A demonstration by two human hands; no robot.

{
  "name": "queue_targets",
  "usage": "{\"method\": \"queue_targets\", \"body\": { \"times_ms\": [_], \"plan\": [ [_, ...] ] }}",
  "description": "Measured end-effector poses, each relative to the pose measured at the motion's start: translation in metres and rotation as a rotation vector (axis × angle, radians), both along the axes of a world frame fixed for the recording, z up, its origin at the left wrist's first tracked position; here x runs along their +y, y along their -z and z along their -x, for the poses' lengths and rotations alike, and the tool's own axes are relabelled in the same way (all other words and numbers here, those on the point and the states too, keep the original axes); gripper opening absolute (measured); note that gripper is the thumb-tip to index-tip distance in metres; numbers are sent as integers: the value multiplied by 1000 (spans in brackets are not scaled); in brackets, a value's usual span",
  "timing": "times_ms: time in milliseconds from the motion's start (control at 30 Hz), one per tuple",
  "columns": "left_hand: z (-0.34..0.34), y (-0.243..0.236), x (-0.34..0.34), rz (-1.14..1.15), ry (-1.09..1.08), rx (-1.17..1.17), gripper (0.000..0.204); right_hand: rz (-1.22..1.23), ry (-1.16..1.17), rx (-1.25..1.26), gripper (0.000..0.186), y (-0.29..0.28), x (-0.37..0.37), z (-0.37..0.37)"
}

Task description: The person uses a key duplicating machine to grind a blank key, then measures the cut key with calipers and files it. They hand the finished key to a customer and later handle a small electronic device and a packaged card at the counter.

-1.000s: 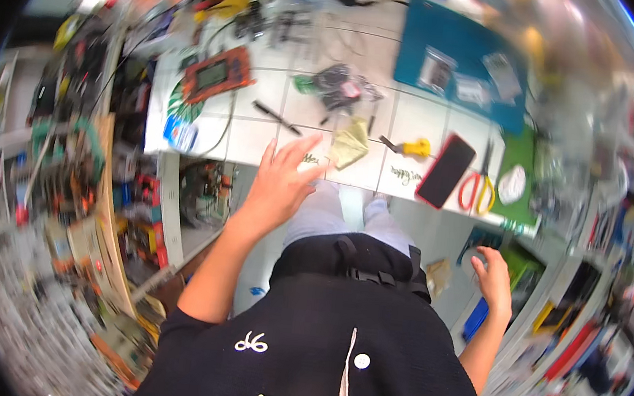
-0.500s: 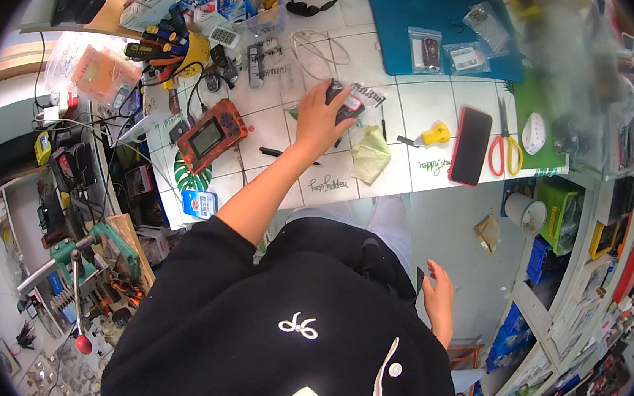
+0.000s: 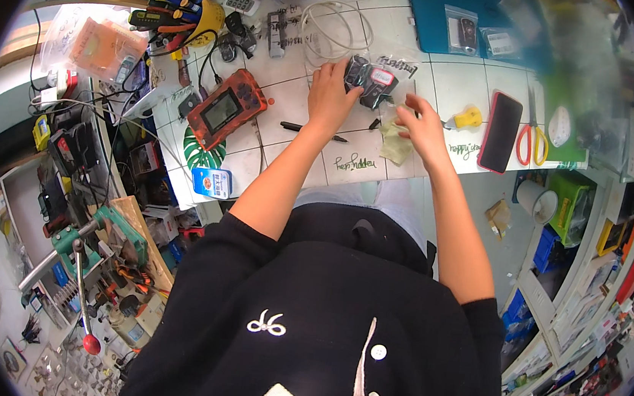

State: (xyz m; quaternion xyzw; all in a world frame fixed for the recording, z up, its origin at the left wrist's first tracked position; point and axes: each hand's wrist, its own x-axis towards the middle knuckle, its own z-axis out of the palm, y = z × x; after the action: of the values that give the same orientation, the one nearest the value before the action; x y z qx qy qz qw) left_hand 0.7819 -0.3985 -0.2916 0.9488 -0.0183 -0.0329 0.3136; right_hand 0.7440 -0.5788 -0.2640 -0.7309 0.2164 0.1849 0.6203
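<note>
On the white tiled tabletop, my left hand (image 3: 332, 99) has its fingers and thumb closed at the near left edge of a black car key fob (image 3: 357, 72). Beside that fob lies a second dark key fob (image 3: 380, 84) with a pale label and red edging, among clear plastic bags. My right hand (image 3: 424, 132) hovers just right of them, fingers apart and slightly curled, with nothing visible in it. Partly beneath that hand lies a crumpled yellow-green cloth (image 3: 394, 146). A small black piece (image 3: 375, 124) rests between the hands.
Left of my hands are a red handheld game console (image 3: 226, 109), a black pen (image 3: 313, 131) and a blue-white box (image 3: 212, 182). A yellow-handled tool (image 3: 467, 118), a phone (image 3: 501, 132) and scissors (image 3: 532, 139) lie to the right. A coiled white cable (image 3: 335, 32) is behind.
My right hand has come up from beside my waist to above the table by the cloth. My left hand stays at the key fobs, where both fobs now show more fully.
</note>
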Motion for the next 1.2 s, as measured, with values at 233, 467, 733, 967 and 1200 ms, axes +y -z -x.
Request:
{"method": "queue_targets", "body": {
  "times_ms": [233, 467, 733, 967, 1200],
  "plan": [
    [-2, 12, 7, 135, -65, 14, 55, 273, 69, 111, 44, 27, 28, -33],
    [-1, 13, 17, 440, -120, 168, 54, 60, 318, -29, 30, 32, 33, -29],
    [-4, 12, 13, 418, -71, 209, 46, -324, 498, 34, 24, 12, 21, -27],
    [-12, 17, 11, 514, -43, 317, 45, -147, 351, 80, 30, 34, 28, -31],
    [-39, -13, 26, 663, -210, 622, 54, 273, 178, -66, 52, 27, 44, -30]
  ]
}}
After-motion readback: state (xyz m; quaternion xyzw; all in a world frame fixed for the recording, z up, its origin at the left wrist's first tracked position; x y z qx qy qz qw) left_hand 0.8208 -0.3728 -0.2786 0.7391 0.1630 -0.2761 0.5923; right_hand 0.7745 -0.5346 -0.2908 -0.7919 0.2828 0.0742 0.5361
